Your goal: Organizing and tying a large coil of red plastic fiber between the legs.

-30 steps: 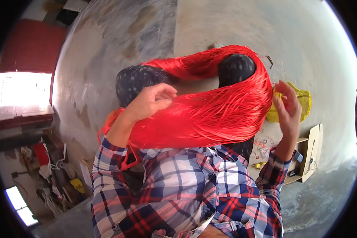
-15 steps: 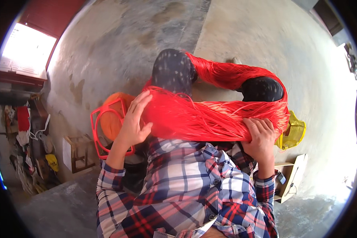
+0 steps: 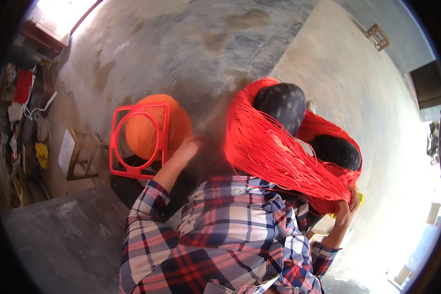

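Note:
A thick hank of red plastic strands (image 3: 274,152) loops around both of my knees, with dark speckled trousers (image 3: 281,105) showing inside the loop. My right hand (image 3: 347,206) has its fingers curled around the hank's near right end. My left hand (image 3: 188,148) is off the strands, beside an orange rounded object (image 3: 180,125); its fingers are blurred and partly lost in shadow. Around the orange object's near side stands a red plastic frame (image 3: 166,132) with a round opening. One loose strand hangs over my plaid shirt (image 3: 220,210).
To the left stands a small wooden stool (image 3: 78,154), with cluttered shelving (image 3: 27,132) beyond it. A bit of a yellow object (image 3: 361,197) peeks out behind my right hand. Another small wooden stool (image 3: 377,37) is far off at upper right, on the concrete floor (image 3: 181,44).
My left hand has left the strands and moved toward the orange object. My knees and the hank shifted right in view, the hank's left end now around the knee. My right hand moved lower right.

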Demonstrator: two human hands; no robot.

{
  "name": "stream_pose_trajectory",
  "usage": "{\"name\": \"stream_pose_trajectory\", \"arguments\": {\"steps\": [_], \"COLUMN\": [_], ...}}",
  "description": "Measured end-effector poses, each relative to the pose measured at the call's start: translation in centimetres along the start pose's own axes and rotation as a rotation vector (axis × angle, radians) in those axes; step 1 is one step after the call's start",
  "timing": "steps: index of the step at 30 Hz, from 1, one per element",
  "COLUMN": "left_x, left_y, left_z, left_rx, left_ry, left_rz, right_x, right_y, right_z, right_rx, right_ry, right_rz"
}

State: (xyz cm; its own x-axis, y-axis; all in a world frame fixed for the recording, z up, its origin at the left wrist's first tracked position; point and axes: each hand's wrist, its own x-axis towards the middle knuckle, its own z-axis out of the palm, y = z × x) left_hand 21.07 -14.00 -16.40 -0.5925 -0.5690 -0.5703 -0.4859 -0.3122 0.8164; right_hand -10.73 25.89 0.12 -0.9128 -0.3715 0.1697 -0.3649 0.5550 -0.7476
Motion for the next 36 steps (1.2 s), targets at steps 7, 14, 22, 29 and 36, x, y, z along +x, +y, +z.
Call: {"name": "stream_pose_trajectory", "arguments": {"steps": [7, 14, 22, 29, 36], "left_x": [1.6, 2.9, 6.3, 9.6, 9.5], "left_y": [-5.5, -6.9, 2.8, 7.8, 7.9], "left_z": [-0.6, 1.4, 6.3, 6.3, 3.4], "left_rx": [-0.396, -0.665, -1.33, -1.344, -1.239], "left_ry": [-0.117, -0.217, -0.406, -0.538, -0.434], "left_rz": [-0.034, -0.148, -0.603, -0.256, -0.301], "right_x": [-1.3, -1.2, 2.7, 5.9, 6.8], "right_y": [-0.8, -12.5, -19.2, -17.7, -15.8], "right_z": [-2.5, -3.4, -1.8, 5.0, 5.3], "right_rx": [-0.145, -0.759, -0.664, -0.584, -0.51], "right_ry": [-0.223, -0.573, -0.373, -0.599, -0.665], "right_rz": [0.132, 0.103, -0.029, -0.093, -0.076]}}
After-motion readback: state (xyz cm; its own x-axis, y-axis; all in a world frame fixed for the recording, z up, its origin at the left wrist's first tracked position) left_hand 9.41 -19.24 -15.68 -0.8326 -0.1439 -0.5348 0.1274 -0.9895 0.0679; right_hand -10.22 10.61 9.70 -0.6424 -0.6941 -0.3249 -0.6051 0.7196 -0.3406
